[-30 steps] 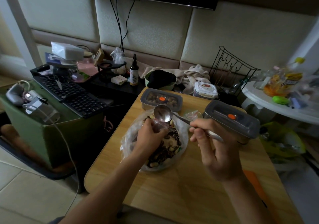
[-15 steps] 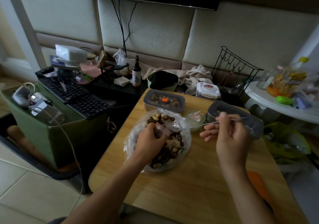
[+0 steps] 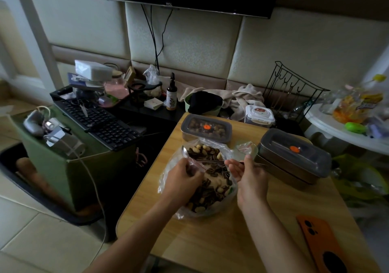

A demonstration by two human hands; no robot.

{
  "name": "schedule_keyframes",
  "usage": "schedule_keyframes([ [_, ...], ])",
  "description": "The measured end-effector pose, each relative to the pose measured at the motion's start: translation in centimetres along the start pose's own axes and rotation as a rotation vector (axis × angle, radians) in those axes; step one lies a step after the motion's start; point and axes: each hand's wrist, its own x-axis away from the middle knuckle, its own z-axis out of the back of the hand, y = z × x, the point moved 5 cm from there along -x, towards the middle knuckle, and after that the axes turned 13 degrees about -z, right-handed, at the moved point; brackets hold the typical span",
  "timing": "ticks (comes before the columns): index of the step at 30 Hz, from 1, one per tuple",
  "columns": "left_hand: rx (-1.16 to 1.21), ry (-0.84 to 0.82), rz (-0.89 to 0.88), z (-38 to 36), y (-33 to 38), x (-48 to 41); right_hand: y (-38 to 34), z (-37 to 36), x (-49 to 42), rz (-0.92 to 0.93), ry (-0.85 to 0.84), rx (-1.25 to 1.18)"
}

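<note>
— Start at the left. What's over there?

— A black keyboard (image 3: 101, 121) on a green box, well apart from the work. Then comes the wooden counter (image 3: 221, 241), with a grey-lidded container (image 3: 206, 128) at its far edge.

— And the hands?

— The left hand (image 3: 183, 180) is over the left side of the clear bag (image 3: 210, 212), fingers curled, pinching a bit of clear plastic (image 3: 196, 165). I can't tell whether that's the bag's own rim or a separate little pouch.

— Where's the bag?

— Mid-counter, just in front of that container, and open. It holds striped seeds and pale nuts (image 3: 212, 173).

— The spoon?

— The bowl of the spoon (image 3: 185, 151) sits at the bag's far left rim. Its handle runs right, across the mix, into the right hand (image 3: 249, 176). That hand pinches the handle between thumb and fairly straight fingers, and the handle's tip pokes out past it.

— Further right?

— A second lidded container (image 3: 294, 157), just beside the right hand. An orange phone (image 3: 320, 247) lies at the near right corner.
</note>
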Motion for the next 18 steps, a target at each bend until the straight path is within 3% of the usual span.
schedule_keyframes([
  [7,-0.043,-0.003,0.053,-0.1,-0.7,-0.4,-0.4,0.6,-1.1,0.037,0.078,0.002],
  [18,-0.040,-0.016,0.059,-0.5,-1.0,-0.5,-3.1,0.0,1.1,0.642,0.032,0.688],
])
